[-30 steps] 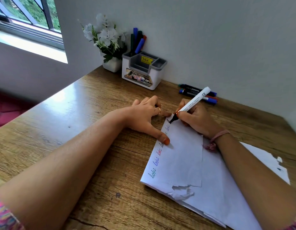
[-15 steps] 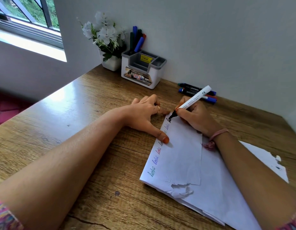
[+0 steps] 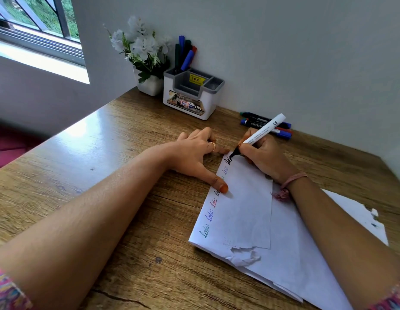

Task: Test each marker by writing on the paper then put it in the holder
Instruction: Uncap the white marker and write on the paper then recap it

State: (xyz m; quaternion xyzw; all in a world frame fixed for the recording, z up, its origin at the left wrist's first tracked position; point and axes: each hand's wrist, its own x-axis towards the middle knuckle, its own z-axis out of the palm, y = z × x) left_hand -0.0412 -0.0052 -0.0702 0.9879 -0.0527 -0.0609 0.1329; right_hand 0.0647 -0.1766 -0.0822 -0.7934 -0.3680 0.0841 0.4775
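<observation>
Head view looked down on a wooden table (image 3: 87, 175) set against a pale wall. The right hand (image 3: 261, 155) pinched a white-barrelled marker (image 3: 261, 132) between thumb and curled fingers, the barrel slanting up and away toward the wall and its black tip touching the far corner of the top sheet of paper (image 3: 246, 204), where thick black letters stood at the end of a line of small handwritten words in green, blue and red running along the sheet's left edge. A pink band (image 3: 291, 180) circled the right wrist, which rested on the paper. The left hand (image 3: 194, 153) lay spread and flat beside the sheet, its thumb tip pressed onto the paper's left edge among the written words and a ring (image 3: 213, 146) on one finger; its fingers held nothing. The paper was a loose stack, torn and crumpled near its near edge. Farther back, close to the wall, a white and grey holder (image 3: 190, 95) stood with several markers (image 3: 185, 52) upright in its rear left compartment, blue, dark and red caps showing. A small white pot of white flowers (image 3: 143, 48) stood just left of the holder, touching or nearly touching it. To the right of the holder, a few more markers (image 3: 265, 124) lay flat on the table by the wall, just behind the right hand.
</observation>
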